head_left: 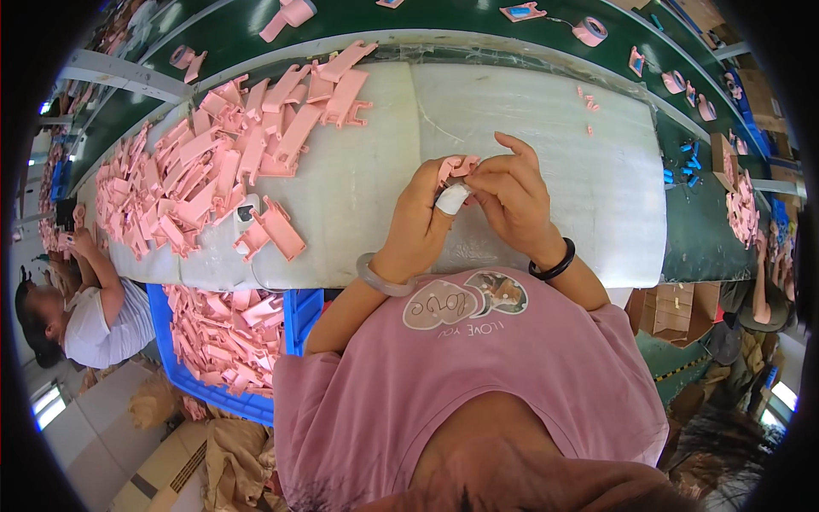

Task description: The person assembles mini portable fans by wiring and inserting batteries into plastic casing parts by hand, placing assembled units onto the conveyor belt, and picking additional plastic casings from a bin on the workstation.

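My left hand (420,220) is closed round a pink plastic part (459,167), which sticks up above its fingers over the middle of the table. White material (452,198), like tape or a finger cover, wraps the left thumb. On the right, my right hand (514,198) pinches at the edge of the same part with thumb and index finger, its other fingers raised. Whether anything small sits in that pinch is hidden. Left of my hands lies a big heap of pink plastic parts (196,171), with a pink part (280,229) lying apart at its near edge.
A blue crate (247,408) of pink parts stands below the table's left side. Small pink pieces (589,102) lie at the table's far right. Beyond runs a green conveyor (461,19) with pink parts and rolls. Blue cylinders (689,162) lie right. Another person (111,320) works at left.
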A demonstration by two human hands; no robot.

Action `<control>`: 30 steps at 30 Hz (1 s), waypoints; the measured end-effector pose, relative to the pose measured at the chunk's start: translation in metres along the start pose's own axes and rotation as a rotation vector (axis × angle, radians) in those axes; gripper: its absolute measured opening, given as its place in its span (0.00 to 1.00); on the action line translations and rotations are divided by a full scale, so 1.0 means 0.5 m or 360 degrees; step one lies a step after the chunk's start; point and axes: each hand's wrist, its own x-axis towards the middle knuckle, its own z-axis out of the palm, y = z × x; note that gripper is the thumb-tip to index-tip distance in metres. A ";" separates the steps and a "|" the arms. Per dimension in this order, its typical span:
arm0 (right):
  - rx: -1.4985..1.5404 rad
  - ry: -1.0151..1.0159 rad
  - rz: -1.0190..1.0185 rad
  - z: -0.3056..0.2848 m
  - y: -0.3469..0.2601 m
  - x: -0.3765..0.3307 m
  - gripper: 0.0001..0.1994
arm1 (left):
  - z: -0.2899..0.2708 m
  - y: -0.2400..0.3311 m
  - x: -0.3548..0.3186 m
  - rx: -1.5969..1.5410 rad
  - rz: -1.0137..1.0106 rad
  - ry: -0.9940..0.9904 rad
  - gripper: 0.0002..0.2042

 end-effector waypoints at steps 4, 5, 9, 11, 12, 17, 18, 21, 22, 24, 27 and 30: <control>0.0027 0.0036 0.0002 0.005 0.004 -0.004 0.10 | 0.001 0.003 0.006 -0.0017 -0.0063 0.0006 0.14; 0.0031 0.0055 0.0001 0.006 0.005 -0.007 0.10 | 0.001 0.002 0.007 -0.0010 -0.0086 0.0014 0.14; 0.0017 0.0089 0.0017 0.008 0.006 -0.009 0.10 | 0.000 0.003 0.008 0.0125 -0.0236 -0.0020 0.13; -0.0022 0.0112 0.0029 0.011 0.004 -0.012 0.10 | 0.014 0.003 0.015 -0.0016 -0.0155 0.0111 0.12; -0.0061 0.0133 0.0041 0.013 0.007 -0.012 0.10 | 0.014 0.002 0.021 -0.0012 -0.0141 0.0105 0.12; -0.0135 0.0068 0.0139 0.017 0.032 0.013 0.09 | -0.010 0.003 0.068 0.0008 -0.0273 0.0057 0.12; -0.0102 -0.0028 0.0197 0.015 0.045 0.024 0.09 | -0.028 0.004 0.085 0.0019 -0.0261 0.0052 0.12; 0.0602 -0.0316 0.0487 -0.002 0.118 0.090 0.08 | -0.095 -0.003 0.171 0.0209 -0.0495 -0.0072 0.14; 0.0571 -0.0380 0.0507 -0.003 0.153 0.110 0.08 | -0.122 -0.002 0.208 0.0227 -0.0460 -0.0040 0.14; 0.0366 -0.0329 0.0500 0.018 0.235 0.144 0.07 | -0.171 0.019 0.296 0.0216 -0.0388 0.0055 0.13; 0.0119 -0.0322 0.0309 0.072 0.356 0.211 0.10 | -0.296 0.006 0.426 0.0216 -0.0360 0.0229 0.11; -0.0363 -0.0302 0.0021 0.158 0.474 0.306 0.16 | -0.417 -0.033 0.528 0.0582 -0.0293 0.0451 0.16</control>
